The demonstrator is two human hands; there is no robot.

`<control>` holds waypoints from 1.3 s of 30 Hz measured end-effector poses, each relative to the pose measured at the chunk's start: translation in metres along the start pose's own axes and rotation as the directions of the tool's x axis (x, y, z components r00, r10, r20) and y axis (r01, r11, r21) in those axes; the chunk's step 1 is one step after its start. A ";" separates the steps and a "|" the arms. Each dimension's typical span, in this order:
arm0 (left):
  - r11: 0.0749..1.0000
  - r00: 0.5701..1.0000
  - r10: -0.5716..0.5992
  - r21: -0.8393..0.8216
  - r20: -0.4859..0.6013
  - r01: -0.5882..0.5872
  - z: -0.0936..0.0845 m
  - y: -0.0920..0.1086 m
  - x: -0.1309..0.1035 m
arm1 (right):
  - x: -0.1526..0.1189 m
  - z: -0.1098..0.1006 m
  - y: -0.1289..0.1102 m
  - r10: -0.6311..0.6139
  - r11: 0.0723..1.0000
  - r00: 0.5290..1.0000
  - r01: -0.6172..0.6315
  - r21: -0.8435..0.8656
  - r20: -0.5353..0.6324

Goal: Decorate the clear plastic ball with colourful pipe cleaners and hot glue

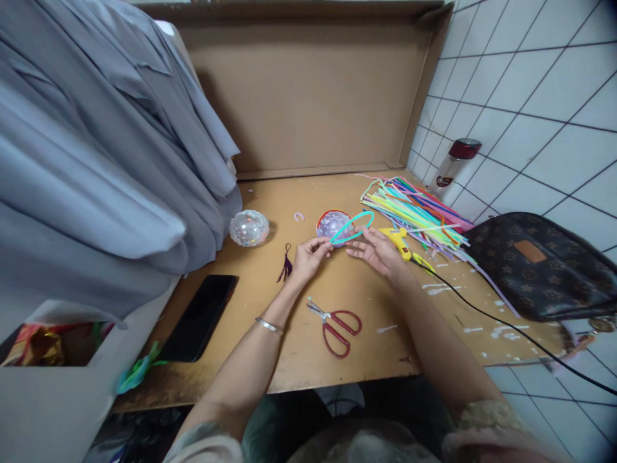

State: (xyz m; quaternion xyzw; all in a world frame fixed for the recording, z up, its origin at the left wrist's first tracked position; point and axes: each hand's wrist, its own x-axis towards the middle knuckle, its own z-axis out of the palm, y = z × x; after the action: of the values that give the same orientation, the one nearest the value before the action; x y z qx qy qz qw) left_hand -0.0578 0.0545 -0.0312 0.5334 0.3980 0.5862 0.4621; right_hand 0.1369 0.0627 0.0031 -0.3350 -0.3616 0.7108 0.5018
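A thin turquoise loop (351, 225) is pinched at its lower left end between the fingertips of my left hand (311, 257). My right hand (378, 251) is at the loop's right side, its thumb and index finger near the strip and the other fingers spread; whether it grips the strip is hard to tell. Behind the loop sits a clear speckled ball (328, 223) with a red-orange band around its rim, partly covered by the loop and fingers. A second clear ball (249, 228) rests farther left on the wooden table (289, 334).
Red-handled scissors (341, 325) lie nearest me. A dark tassel (286, 267), black phone (200, 318) and small pink ring (299, 217) are leftward. Rightward are a yellow glue gun (399, 241) with black cord, colourful strips (414, 206), a bottle (453, 167) and a patterned bag (540, 263).
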 end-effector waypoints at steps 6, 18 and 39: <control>0.998 0.991 0.058 0.006 -0.118 -0.058 -0.001 0.001 0.000 | -0.009 0.006 -0.007 0.090 0.983 0.985 -0.064 -0.171 0.147; 0.951 0.946 -0.002 -0.292 -0.324 -0.098 -0.033 -0.007 0.025 | 0.004 -0.021 -0.016 -0.722 0.449 0.692 0.482 -0.752 0.011; 0.996 0.997 -0.042 -0.086 -0.064 0.036 -0.021 0.000 0.016 | 0.000 0.003 0.000 -0.604 0.712 0.790 0.474 -0.518 -0.105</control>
State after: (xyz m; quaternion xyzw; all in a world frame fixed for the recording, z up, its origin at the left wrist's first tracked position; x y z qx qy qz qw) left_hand -0.0792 0.0700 -0.0294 0.4860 0.3982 0.6106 0.4821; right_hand 0.1344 0.0625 0.0044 -0.4162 -0.5325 0.3710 0.6368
